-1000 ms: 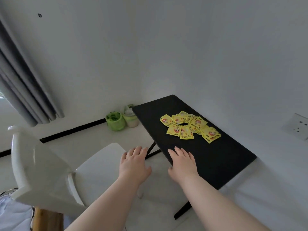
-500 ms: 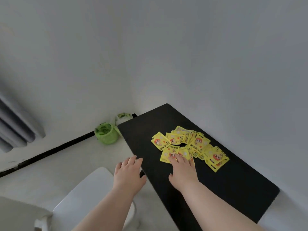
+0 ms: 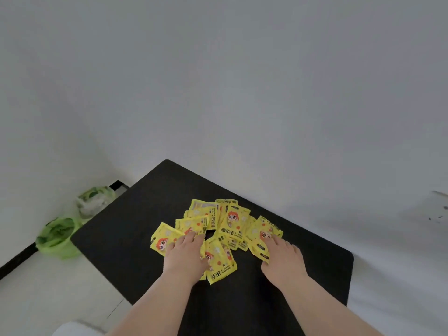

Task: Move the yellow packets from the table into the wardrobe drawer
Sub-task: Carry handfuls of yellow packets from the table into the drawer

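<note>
The left grip (image 3: 185,255) lies palm down at about 7 o'clock of the heap. Its fingers (image 3: 194,236) are nearly straight and spread over two or three packets, pressing on them rather than closing round any. The right grip (image 3: 282,259) does the same at about 4 o'clock, with flat fingertips on the packet at the heap's right edge. Neither thumb can be seen tucked under a packet, so I judge that both grips are laid open on the pile and nothing is lifted yet.

The yellow packets (image 3: 231,220) form one loose, overlapping heap between and just beyond the two grips. Some lie face up with a cartoon print showing, and others are turned at odd angles. One packet (image 3: 220,265) sticks out toward 6 o'clock, between the wrists. All of them that show rest on the black table (image 3: 126,229), which stands close to the pale wall (image 3: 242,93) toward 12 o'clock.

Off the table at 9 o'clock, on the floor, stand a green-lined bin (image 3: 57,236) and a second bagged container (image 3: 94,201) beyond it.

The wardrobe drawer is not in view. As far as can be seen, the task is at its very start: no packet has left the table. What remains is gathering the heap, carrying it and placing it in the drawer. The heap looks too big for one handful, so several trips may be needed.
</note>
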